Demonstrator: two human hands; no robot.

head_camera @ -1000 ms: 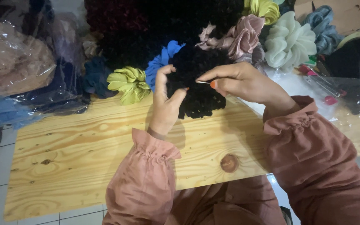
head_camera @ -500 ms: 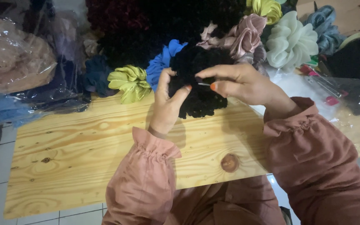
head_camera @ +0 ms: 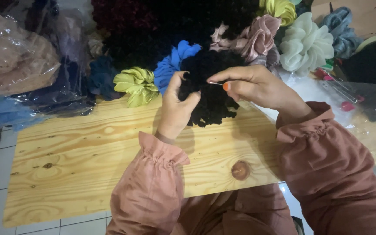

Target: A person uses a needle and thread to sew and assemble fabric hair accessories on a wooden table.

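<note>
A black ruffled scrunchie rests at the far side of a pale pine table. My left hand grips its left edge between thumb and fingers. My right hand reaches in from the right and pinches a thin needle against the black fabric. Both arms wear dusty-pink sleeves with gathered cuffs.
Behind the black one lie a blue scrunchie, a yellow-green one, a pink satin one, a white one and more dark ones. Plastic bags of fabric crowd the left. Clear plastic with small items lies at right.
My hands and the black scrunchie stay in nearly the same place. The left fingers have shifted slightly on the fabric's edge.
</note>
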